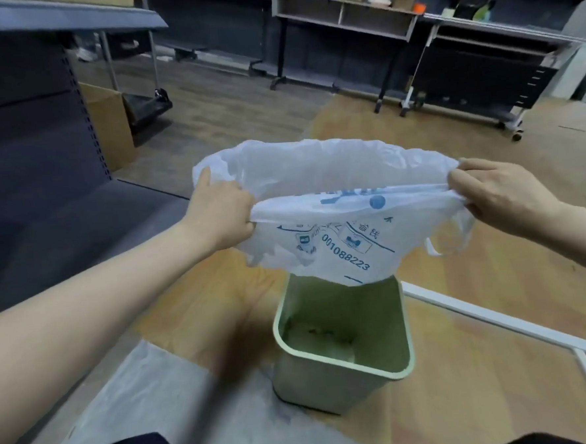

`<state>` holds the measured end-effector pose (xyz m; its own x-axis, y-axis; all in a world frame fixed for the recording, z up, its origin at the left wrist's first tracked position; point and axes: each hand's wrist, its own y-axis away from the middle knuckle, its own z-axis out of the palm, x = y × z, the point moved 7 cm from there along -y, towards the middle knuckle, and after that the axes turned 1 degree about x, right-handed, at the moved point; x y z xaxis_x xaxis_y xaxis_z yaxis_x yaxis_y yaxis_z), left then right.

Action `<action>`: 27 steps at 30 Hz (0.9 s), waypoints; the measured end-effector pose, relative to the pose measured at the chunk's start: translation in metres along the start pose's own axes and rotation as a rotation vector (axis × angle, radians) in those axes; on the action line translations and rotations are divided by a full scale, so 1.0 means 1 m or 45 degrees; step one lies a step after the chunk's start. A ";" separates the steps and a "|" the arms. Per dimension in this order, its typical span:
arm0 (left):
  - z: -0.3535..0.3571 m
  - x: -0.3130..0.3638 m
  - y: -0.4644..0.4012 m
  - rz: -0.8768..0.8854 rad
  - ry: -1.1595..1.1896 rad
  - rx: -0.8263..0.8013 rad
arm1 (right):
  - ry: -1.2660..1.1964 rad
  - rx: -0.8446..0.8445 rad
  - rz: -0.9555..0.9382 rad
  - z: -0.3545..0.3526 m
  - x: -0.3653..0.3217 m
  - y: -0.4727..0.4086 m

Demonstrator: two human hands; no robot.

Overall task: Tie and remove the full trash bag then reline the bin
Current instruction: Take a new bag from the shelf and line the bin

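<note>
Our left hand (pixel 221 214) and right hand (pixel 499 193) each pinch the near rim of the fresh bag (pixel 322 227), fingers curled tight on the plastic, stretching its mouth wide above the green bin (pixel 344 359), which stands bare on the floor just below. To line it well, we should lower the bag's bottom straight in, then fold the rim over every edge.

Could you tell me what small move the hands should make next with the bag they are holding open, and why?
Probably lower it straight down. The left hand and right hand each grip a side of the white bag, its mouth spread wide, and its bottom hangs just above the far rim of the green bin, which shows no liner. Lowering would seat the bag inside.
</note>
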<state>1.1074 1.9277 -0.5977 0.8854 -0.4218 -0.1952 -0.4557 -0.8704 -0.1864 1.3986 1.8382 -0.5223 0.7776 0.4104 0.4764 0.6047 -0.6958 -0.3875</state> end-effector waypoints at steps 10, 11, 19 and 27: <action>0.031 0.046 0.022 0.138 0.236 -0.272 | -0.139 0.031 -0.045 0.026 -0.016 0.096; 0.035 0.051 0.028 0.180 0.222 -0.292 | -0.164 0.048 -0.095 0.028 -0.024 0.102; 0.053 0.073 0.060 0.477 0.084 -0.365 | -0.169 -0.088 -0.264 0.056 -0.064 0.133; 0.064 0.098 0.082 0.761 -0.223 -0.365 | -0.030 -0.301 -0.374 0.086 -0.095 0.164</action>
<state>1.1506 1.8313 -0.6935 0.4508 -0.8242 -0.3428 -0.7980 -0.5442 0.2590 1.4386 1.7357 -0.6996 0.5824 0.6242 0.5208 0.7480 -0.6624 -0.0427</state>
